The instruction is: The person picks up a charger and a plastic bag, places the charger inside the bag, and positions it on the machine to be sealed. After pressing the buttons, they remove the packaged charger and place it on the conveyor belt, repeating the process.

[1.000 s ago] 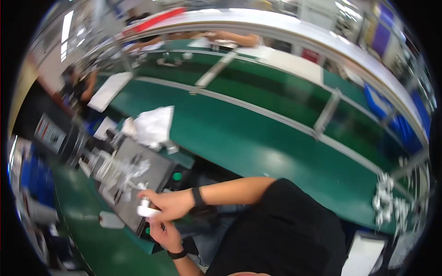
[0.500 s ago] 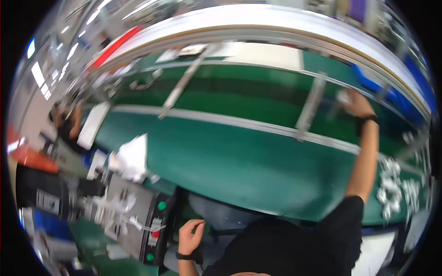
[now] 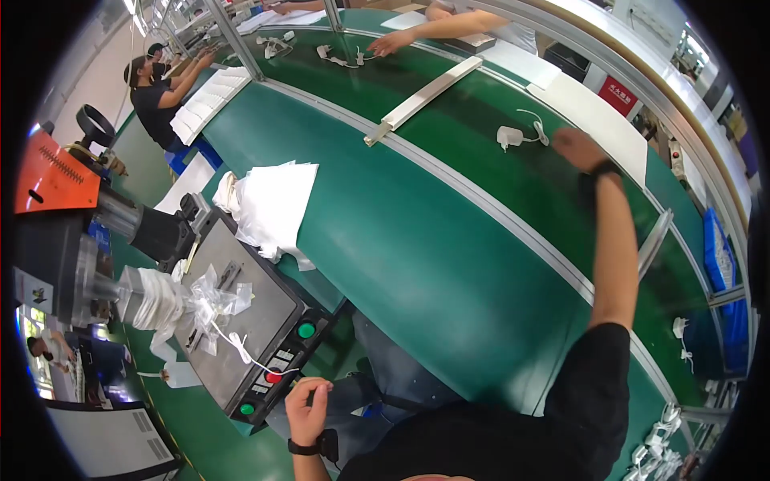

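A white plug adapter (image 3: 508,138) with a thin white cord lies on the dark green belt between two metal crossbars. Just right of its cord is my right hand (image 3: 579,150), arm stretched out over the belt; motion smears the fingers, so their grip is unclear. My left hand (image 3: 308,409) is low, fingers curled in with nothing visible inside. It hovers beside the front panel of a machine (image 3: 269,365) with green and red buttons. On that machine's plate lies a clear plastic bag (image 3: 215,301), and a white cord runs from it toward the red button.
White bags (image 3: 281,200) are piled on the green table (image 3: 417,256) beyond the machine. A co-worker's arm (image 3: 441,29) reaches over the belt toward other corded adapters (image 3: 345,58). Another person (image 3: 156,96) sits far left. Bundled adapters (image 3: 659,441) lie at lower right.
The view has swung left. My right hand has moved left past a crossbar, and the adapter now lies on the belt stretch beside it. My left hand stays low, curled.
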### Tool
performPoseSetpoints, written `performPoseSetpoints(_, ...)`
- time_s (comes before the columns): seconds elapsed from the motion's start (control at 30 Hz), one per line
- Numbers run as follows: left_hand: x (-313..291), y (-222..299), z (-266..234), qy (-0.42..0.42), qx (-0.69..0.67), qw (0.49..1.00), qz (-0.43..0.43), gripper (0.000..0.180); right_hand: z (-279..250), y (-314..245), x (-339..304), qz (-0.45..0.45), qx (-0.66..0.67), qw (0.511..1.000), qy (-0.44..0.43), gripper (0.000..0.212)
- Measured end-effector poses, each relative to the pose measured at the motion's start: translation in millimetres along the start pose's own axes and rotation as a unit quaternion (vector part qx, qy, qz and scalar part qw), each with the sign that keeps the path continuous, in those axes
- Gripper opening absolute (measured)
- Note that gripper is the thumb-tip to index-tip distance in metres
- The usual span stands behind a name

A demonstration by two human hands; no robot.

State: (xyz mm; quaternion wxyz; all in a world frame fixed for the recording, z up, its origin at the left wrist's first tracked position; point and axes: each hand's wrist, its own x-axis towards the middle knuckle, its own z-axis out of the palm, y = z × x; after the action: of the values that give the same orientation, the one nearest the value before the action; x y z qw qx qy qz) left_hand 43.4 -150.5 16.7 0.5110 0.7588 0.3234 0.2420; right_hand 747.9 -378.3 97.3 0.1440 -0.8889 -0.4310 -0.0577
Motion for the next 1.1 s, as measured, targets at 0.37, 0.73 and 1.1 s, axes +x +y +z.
performPoseSetpoints(0.37,55.6,-10.2,-105.7,0.319,-0.422,0.843,-0.095,0.031,69.7,-69.6,-3.8,-0.001,0.186,0.982,0.038,0.038)
performPoseSetpoints(0.73,59.0,-26.7,-77.5,0.112,-0.572,0.812,-0.046,0.025,89.4,-487.1,-114.0,-0.093,0.555,0.561,-0.607,0.045)
performPoseSetpoints(1.1,-159.9,-53.4,-12.0,0.179,-0.477,0.854,-0.107,0.047,186.4,-646.3,-137.4,-0.193,0.465,0.820,-0.274,0.027)
